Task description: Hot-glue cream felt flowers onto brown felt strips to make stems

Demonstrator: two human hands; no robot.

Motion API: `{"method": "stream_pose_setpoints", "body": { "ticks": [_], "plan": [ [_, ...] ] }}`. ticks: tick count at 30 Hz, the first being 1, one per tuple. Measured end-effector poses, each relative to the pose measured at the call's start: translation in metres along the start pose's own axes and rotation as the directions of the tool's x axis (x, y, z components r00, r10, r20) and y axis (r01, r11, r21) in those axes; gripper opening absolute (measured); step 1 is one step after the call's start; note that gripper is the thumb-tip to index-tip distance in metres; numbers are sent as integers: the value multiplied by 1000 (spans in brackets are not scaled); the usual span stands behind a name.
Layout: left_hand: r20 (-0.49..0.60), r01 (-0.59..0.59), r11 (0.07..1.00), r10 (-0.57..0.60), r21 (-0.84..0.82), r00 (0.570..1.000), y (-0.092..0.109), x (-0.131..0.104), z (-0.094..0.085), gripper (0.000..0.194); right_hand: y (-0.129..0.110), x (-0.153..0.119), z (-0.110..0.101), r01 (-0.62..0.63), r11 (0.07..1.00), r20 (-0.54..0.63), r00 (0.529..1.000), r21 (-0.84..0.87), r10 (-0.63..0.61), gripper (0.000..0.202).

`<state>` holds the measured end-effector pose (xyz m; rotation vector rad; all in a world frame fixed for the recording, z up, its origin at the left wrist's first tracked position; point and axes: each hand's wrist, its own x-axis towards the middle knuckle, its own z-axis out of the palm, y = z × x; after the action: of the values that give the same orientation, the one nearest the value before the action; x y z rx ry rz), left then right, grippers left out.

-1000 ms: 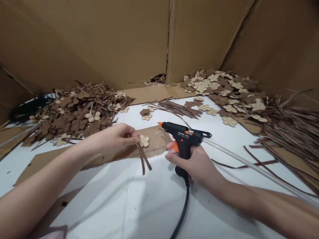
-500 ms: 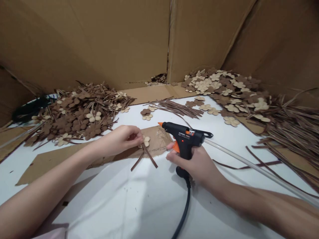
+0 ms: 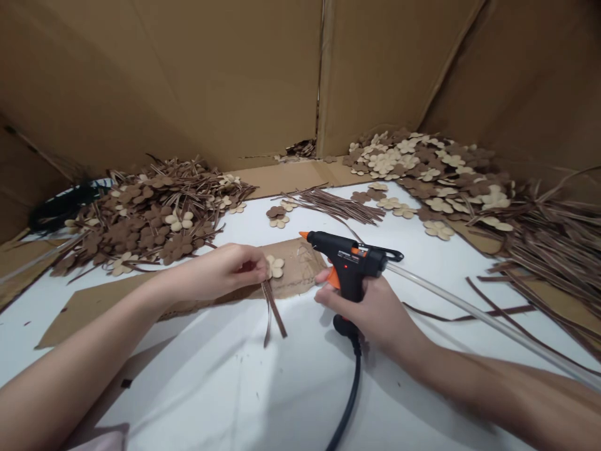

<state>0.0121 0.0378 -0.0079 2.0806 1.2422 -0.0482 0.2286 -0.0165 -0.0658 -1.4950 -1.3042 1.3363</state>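
Note:
My left hand [image 3: 239,268] is closed in a pinch on thin brown strips [image 3: 275,313], whose loose ends hang toward me over the white tabletop. Beside those fingertips a cream flower cutout [image 3: 275,267] shows above the strip of brown cardboard [image 3: 113,291]; whether the fingers also touch it I cannot tell. In my right hand [image 3: 366,307] is a black and orange glue gun [image 3: 350,260], gripped by its handle, nozzle pointing left and a small red light lit. A clear glue stick [image 3: 451,297] runs out of its back.
Flower cutouts and strips lie heaped at the left [image 3: 150,213]. Another heap of cutouts [image 3: 413,160] is at the back right, beside a pile of strips [image 3: 558,244]. A strip bundle [image 3: 345,205] lies mid-table. Cardboard walls [image 3: 211,75] stand behind; a black cord [image 3: 352,394] trails toward me.
My left hand has shifted slightly down and left, and the strips now hang closer together and straighter down. More of the cream flower shows. The glue gun has barely moved.

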Motion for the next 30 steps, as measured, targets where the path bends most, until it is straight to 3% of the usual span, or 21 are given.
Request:
{"method": "stream_pose_setpoints", "body": {
  "ticks": [4,8,13,16,19,22,27,30],
  "plan": [
    [-82,-55,980,71,190,994,2,3,2,26,0,-1,-1,10,1000,5,1000,-3,-10,26],
    [-93,-96,974,118,207,989,1,0,1,25,-1,-2,0,-11,1000,3,1000,-20,11,25],
    [-44,-117,982,112,-146,993,8,-10,0,23,0,-1,0,11,1000,11,1000,1,-11,27],
    [-36,-155,928,151,-339,988,15,-12,6,22,1,-1,0,59,995,93,993,78,-66,33],
    [-70,-188,888,175,-419,982,20,-9,17,21,1,-4,0,122,982,192,970,145,-149,37],
    [-119,-205,883,170,-423,978,22,-6,26,21,1,-7,1,161,974,244,950,161,-197,31],
    [-175,-129,939,76,-318,982,21,-5,29,27,1,-9,3,52,996,212,975,69,-66,19],
    [-236,-83,975,33,-205,971,22,-7,27,29,1,-8,4,57,998,191,980,37,-63,19]
  ]
}}
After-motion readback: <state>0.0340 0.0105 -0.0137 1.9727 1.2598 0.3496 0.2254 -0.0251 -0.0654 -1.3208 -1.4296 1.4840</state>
